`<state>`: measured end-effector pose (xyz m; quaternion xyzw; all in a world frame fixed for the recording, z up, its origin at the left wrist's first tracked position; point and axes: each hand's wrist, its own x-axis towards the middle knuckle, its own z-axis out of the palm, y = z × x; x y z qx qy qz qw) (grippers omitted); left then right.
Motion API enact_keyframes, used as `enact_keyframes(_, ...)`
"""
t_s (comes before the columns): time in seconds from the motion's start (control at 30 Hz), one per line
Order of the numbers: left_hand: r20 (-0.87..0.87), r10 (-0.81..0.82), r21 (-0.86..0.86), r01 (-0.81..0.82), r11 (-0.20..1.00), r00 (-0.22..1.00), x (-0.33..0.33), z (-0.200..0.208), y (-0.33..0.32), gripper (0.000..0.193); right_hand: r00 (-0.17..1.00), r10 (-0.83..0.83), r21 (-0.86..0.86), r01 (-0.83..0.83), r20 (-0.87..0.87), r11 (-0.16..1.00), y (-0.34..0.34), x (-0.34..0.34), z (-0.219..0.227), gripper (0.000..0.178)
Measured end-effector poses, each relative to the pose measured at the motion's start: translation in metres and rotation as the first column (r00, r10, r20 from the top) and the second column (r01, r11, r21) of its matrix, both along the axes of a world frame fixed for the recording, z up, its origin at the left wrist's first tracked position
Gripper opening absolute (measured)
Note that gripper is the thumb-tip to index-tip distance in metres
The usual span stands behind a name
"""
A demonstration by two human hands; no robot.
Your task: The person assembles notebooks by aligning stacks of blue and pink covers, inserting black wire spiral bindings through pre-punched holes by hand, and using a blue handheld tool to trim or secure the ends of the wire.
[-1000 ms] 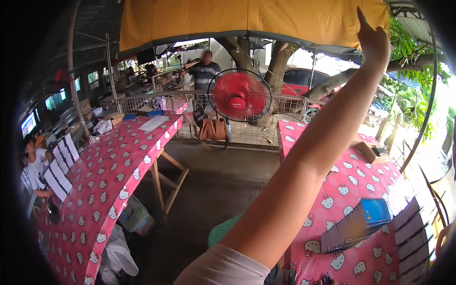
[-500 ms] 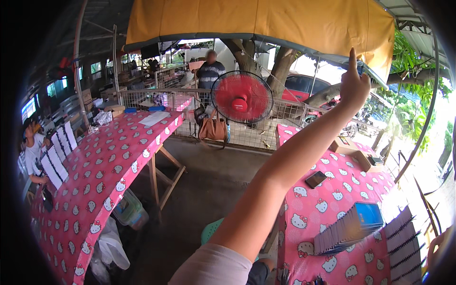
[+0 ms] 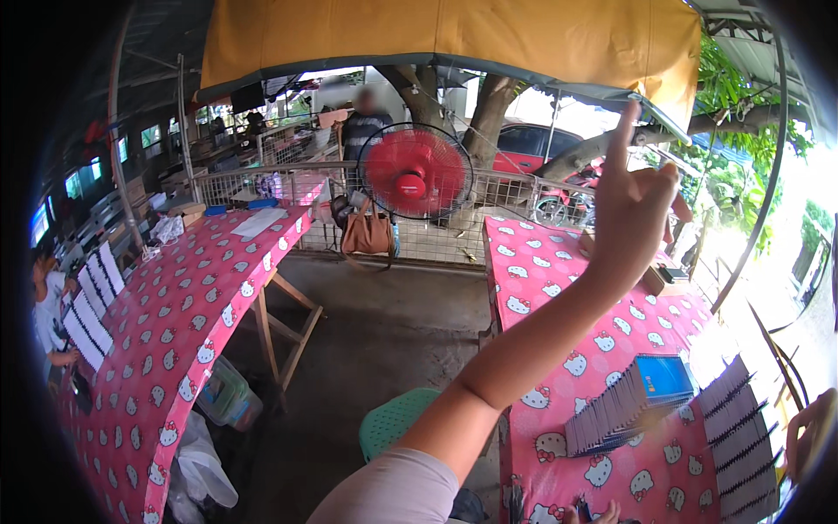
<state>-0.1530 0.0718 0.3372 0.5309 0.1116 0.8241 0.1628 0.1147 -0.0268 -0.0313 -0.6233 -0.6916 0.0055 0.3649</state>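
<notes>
My left arm, in a pale sleeve, reaches up across the view to the right. My left hand point(image 3: 633, 205) is raised in the air with its index finger stretched up and the other fingers bent; I see nothing held in it. Below it is a right-hand table point(image 3: 546, 301) with a pink cartoon-cat cover. At the table's near edge, the fingers of what appears to be my right hand point(image 3: 604, 513) show beside small dark things, mostly cut off. A stack of booklets point(image 3: 602, 415), one with a blue cover point(image 3: 665, 377), stands beyond it, next to spiral-bound pads point(image 3: 738, 437).
A red fan point(image 3: 415, 170) stands before a wire fence point(image 3: 436, 240). On the left is another pink-covered table point(image 3: 188, 306), with a person point(image 3: 48, 297) beside spiral-bound pads. A green stool point(image 3: 393, 424) stands between the tables. Another hand point(image 3: 810, 441), whose owner I cannot tell, shows at the right rim.
The view has swung slightly right, so the surroundings shift left. My raised left hand has come lower and nearer. More of the green stool shows, and fingers now appear at the bottom edge.
</notes>
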Motion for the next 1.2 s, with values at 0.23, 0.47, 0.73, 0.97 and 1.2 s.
enact_keyframes(0.23, 0.39, -0.369, 0.37, 0.223, 0.902, 0.844, 0.02, -0.046, -0.018, 0.046, 0.653, 0.675, 0.426, -0.532, -0.344, 0.732, 0.001, -0.101, 0.114, 0.044)
enact_keyframes(0.47, 0.439, -0.646, 0.505, 0.423, 0.752, 0.624, 0.03, -0.068, -0.024, 0.04, 0.599, 0.737, 0.233, -0.704, -0.313, 0.671, 0.007, -0.077, 0.031, 0.034)
enact_keyframes(0.73, 0.399, -0.483, 0.626, 0.153, 0.765, 0.779, -0.01, -0.079, -0.054, 0.037, 0.544, 0.805, 0.455, -0.669, -0.237, 0.587, 0.033, -0.131, 0.098, 0.029)
enact_keyframes(0.97, 0.48, -0.508, 0.735, -0.012, 0.678, 0.715, -0.048, -0.079, -0.055, 0.036, 0.461, 0.758, 0.468, -0.6, -0.461, 0.649, 0.057, -0.148, 0.084, 0.043)
enact_keyframes(1.2, 0.458, -0.569, 0.763, 0.027, 0.646, 0.683, -0.058, -0.09, -0.034, 0.028, 0.531, 0.641, 0.339, -0.559, -0.554, 0.757, 0.072, -0.15, 0.049, 0.042)
